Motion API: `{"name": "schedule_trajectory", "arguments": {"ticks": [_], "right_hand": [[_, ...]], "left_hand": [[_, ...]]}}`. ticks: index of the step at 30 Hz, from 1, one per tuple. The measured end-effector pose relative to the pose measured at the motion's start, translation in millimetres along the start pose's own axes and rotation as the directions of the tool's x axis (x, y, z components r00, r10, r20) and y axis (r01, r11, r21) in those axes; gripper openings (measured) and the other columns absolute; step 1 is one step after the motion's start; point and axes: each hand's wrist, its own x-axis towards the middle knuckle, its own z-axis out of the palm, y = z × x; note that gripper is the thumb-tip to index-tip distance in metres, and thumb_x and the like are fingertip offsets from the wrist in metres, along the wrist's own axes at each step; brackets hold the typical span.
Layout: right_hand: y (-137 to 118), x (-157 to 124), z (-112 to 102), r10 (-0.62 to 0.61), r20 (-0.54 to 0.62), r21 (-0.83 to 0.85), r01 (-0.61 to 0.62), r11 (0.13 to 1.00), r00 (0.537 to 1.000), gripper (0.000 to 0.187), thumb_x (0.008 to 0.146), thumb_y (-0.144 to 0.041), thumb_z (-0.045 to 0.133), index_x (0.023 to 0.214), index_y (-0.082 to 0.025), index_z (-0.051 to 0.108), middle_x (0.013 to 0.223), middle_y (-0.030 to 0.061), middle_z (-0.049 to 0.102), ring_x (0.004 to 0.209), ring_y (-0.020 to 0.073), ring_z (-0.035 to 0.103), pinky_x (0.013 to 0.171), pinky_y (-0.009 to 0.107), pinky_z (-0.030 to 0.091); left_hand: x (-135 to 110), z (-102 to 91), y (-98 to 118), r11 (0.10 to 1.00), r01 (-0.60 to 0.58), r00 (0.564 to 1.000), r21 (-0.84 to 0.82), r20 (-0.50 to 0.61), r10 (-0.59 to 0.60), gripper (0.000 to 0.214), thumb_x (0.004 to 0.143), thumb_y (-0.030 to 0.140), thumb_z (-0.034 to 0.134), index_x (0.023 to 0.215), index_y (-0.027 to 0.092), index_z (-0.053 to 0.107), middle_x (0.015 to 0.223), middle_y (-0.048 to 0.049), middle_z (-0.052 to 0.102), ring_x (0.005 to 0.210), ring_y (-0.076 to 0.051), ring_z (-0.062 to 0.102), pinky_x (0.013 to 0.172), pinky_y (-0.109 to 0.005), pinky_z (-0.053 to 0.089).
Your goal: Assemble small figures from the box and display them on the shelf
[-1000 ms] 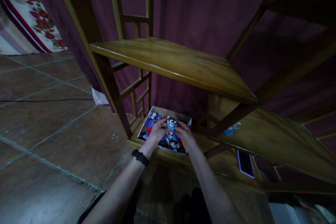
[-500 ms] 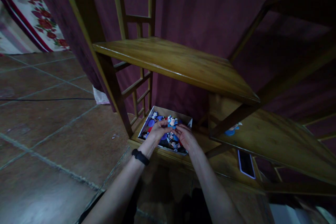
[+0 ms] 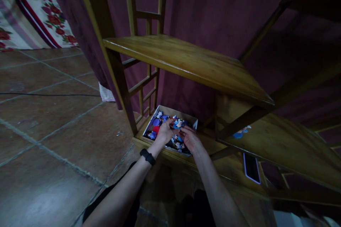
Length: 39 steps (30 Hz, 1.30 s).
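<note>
A small blue-and-white figurine (image 3: 178, 123) is held between both hands, just above an open cardboard box (image 3: 192, 120). My left hand (image 3: 165, 132) grips it from the left with curled fingers, and a dark band is on that wrist. From the right, the fingertips of my right hand (image 3: 190, 138) close on the same figurine. Several more figurines (image 3: 178, 142) in blue, white, red and black lie in the box around and below the hands. Part of the box's contents is hidden behind the hands.
The box stands on the bottom board of a wooden rack, under a wooden shelf (image 3: 186, 60). Another blue figurine (image 3: 241, 132) stands on a shelf at right. A phone (image 3: 251, 167) lies on the lower board. A thin cable (image 3: 48, 94) crosses the tiled floor.
The whole view has shifted a little, so rack and box appear slightly further right. Both hands still hold the figurine, which now appears tilted a little differently.
</note>
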Motion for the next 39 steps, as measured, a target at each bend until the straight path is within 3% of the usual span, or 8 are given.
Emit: {"name": "schedule_trajectory", "arguments": {"ticks": [3, 7, 11, 16, 20, 25, 39], "right_hand": [[0, 1, -2, 0.012, 0.030, -0.066, -0.010, 0.998, 0.999, 0.023, 0.062, -0.011, 0.068, 0.083, -0.019, 0.065, 0.084, -0.0006, 0.071, 0.071, 0.0121, 0.065, 0.066, 0.023, 0.052], [1, 2, -3, -0.012, 0.023, -0.120, 0.015, 0.993, 1.000, 0.027, 0.060, -0.010, 0.066, 0.085, -0.020, 0.063, 0.084, -0.0022, 0.071, 0.072, 0.0132, 0.065, 0.066, 0.024, 0.051], [3, 0, -4, -0.028, 0.003, -0.106, 0.028, 0.994, 1.000, 0.025, 0.059, -0.009, 0.063, 0.081, -0.020, 0.061, 0.078, -0.0036, 0.069, 0.070, 0.0123, 0.063, 0.066, 0.023, 0.051], [3, -3, -3, -0.044, -0.040, -0.067, 0.041, 0.997, 0.998, 0.022, 0.056, -0.007, 0.059, 0.074, -0.021, 0.057, 0.068, -0.0060, 0.066, 0.062, 0.0104, 0.060, 0.061, 0.022, 0.049], [4, -4, 0, -0.050, -0.031, -0.088, 0.047, 0.995, 0.998, 0.024, 0.056, -0.007, 0.060, 0.076, -0.021, 0.057, 0.068, -0.0050, 0.066, 0.064, 0.0109, 0.060, 0.063, 0.022, 0.050], [7, -5, 2, -0.068, -0.064, -0.100, 0.062, 0.993, 0.996, 0.033, 0.058, -0.009, 0.062, 0.087, -0.023, 0.059, 0.073, -0.0050, 0.067, 0.068, 0.0126, 0.062, 0.064, 0.024, 0.051], [13, -5, -4, -0.067, -0.104, -0.117, 0.054, 0.992, 0.992, 0.038, 0.059, -0.011, 0.064, 0.093, -0.025, 0.057, 0.079, -0.0049, 0.065, 0.070, 0.0122, 0.061, 0.061, 0.023, 0.051]], "left_hand": [[-2, 0.7, -1, 0.964, -0.116, 0.993, 0.241, 0.003, 0.119, 0.048, 0.059, 0.010, 0.066, 0.106, 0.017, 0.061, 0.095, -0.0059, 0.065, 0.081, -0.020, 0.060, 0.076, -0.032, 0.048], [-8, 2.1, 2, 0.817, -0.254, 0.966, 0.518, 0.091, 0.243, 0.052, 0.066, 0.007, 0.057, 0.117, 0.017, 0.054, 0.112, -0.0094, 0.059, 0.103, -0.023, 0.056, 0.090, -0.035, 0.044], [-16, 5.2, 5, 0.691, -0.314, 0.948, 0.651, 0.180, 0.261, 0.057, 0.072, 0.006, 0.051, 0.128, 0.015, 0.043, 0.124, -0.0117, 0.052, 0.113, -0.022, 0.051, 0.095, -0.033, 0.042], [-24, 9.0, 8, 0.484, -0.353, 0.933, 0.801, 0.263, 0.246, 0.061, 0.078, 0.007, 0.044, 0.137, 0.017, 0.029, 0.129, -0.0142, 0.046, 0.112, -0.024, 0.050, 0.088, -0.034, 0.045], [-28, 10.8, 13, 0.333, -0.413, 0.905, 0.848, 0.340, 0.257, 0.063, 0.076, 0.002, 0.042, 0.136, 0.014, 0.029, 0.123, -0.0163, 0.049, 0.105, -0.025, 0.054, 0.084, -0.035, 0.045], [-31, 11.5, 17, 0.221, -0.467, 0.873, 0.856, 0.406, 0.271, 0.061, 0.076, 0.000, 0.039, 0.135, 0.013, 0.030, 0.121, -0.0170, 0.050, 0.101, -0.024, 0.054, 0.082, -0.034, 0.045], [-34, 16.1, 16, 0.132, -0.494, 0.855, 0.860, 0.452, 0.254, 0.051, 0.081, 0.005, 0.039, 0.131, 0.013, 0.035, 0.123, -0.0182, 0.048, 0.103, -0.024, 0.052, 0.082, -0.035, 0.043]]}}
